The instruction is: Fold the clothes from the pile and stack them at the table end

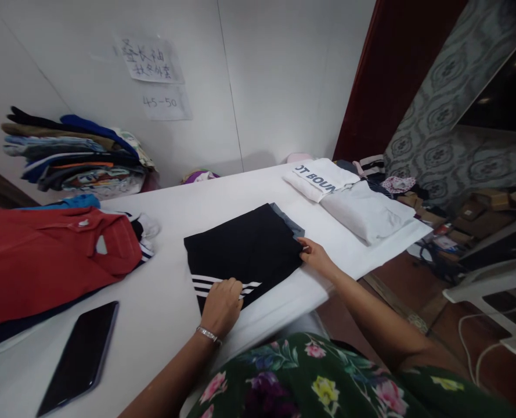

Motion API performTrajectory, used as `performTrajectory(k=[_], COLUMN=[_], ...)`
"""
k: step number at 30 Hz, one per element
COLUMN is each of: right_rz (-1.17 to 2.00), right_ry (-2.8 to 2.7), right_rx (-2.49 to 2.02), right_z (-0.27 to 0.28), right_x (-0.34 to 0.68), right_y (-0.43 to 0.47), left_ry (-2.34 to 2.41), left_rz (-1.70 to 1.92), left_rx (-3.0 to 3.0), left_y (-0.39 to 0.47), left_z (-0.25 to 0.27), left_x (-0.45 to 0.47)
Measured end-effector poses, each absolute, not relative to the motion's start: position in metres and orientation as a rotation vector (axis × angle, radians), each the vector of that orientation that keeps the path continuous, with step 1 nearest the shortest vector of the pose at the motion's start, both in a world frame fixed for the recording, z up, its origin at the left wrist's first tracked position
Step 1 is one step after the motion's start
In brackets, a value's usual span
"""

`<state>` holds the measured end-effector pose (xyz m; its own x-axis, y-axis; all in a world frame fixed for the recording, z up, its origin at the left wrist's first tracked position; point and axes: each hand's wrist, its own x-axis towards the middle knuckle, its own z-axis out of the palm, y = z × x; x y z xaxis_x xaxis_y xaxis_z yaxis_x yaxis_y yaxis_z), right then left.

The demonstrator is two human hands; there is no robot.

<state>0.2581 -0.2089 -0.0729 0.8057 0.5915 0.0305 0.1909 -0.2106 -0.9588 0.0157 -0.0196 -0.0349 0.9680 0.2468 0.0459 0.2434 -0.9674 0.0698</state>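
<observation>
A folded black garment (244,247) with white stripes at its lower left corner lies flat on the white table (162,302). Grey fabric shows along its upper right edge. My left hand (223,305), with a bracelet at the wrist, is curled over the striped part near the table's front edge, fingertips mostly hidden. At the garment's right edge, my right hand (317,259) pinches the cloth between thumb and fingers.
At left lie a red collared shirt (61,249) and a black phone (81,354). Behind them rises a stack of folded clothes (83,157). White and grey folded garments (357,203) rest at the right. A white plastic stool (497,296) stands beyond the table.
</observation>
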Motion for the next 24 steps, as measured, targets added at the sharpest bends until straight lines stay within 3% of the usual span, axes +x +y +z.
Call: performTrajectory(k=[6, 15, 21, 24], right_rz=[0.648, 0.217, 0.527, 0.459], right_ry=[-0.414, -0.726, -0.693, -0.752], right_rx=[-1.763, -1.704, -1.779, -1.966], right_z=[-0.052, -0.057, -0.068, -0.068], right_x=[0.259, 0.249, 0.259, 0.256], right_y=[-0.210, -0.177, -0.191, -0.202], left_ry=[0.451, 0.436, 0.404, 0.403], left_rz=[0.123, 0.135, 0.050, 0.069], left_rx=[3.007, 3.058, 3.002, 2.964], left_y=[-0.019, -0.019, -0.021, -0.020], left_z=[-0.033, -0.035, -0.037, -0.037], left_x=[0.017, 0.012, 0.013, 0.011])
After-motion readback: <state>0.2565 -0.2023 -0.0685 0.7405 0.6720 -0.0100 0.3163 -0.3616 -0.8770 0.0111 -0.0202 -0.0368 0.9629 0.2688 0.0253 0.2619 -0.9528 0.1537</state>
